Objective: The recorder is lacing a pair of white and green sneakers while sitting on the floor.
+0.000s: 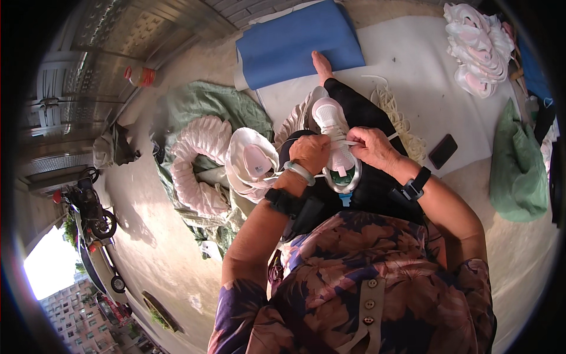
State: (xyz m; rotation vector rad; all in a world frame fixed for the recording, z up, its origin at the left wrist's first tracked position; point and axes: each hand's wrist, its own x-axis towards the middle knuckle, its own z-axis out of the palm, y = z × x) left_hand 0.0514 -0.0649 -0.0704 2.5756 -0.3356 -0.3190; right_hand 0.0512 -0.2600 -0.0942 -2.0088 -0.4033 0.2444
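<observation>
A white and pale pink sneaker (331, 116) rests on my lap, its toe pointing away from me and its heel opening towards me. A white shoelace (344, 143) runs across its front. My left hand (311, 152) is closed at the shoe's left side, with the lace at its fingers. On the right side, my right hand (372, 146) pinches the lace between thumb and fingers. A heap of loose cream laces (401, 118) lies beyond my right leg.
To the left, a curved row of nested pale shoe uppers (200, 141) lies on green cloth (227, 100). More uppers (479, 50) are piled far right. A dark phone (443, 151), a green sack (516, 168) and a folded blue sheet (300, 44) lie around me.
</observation>
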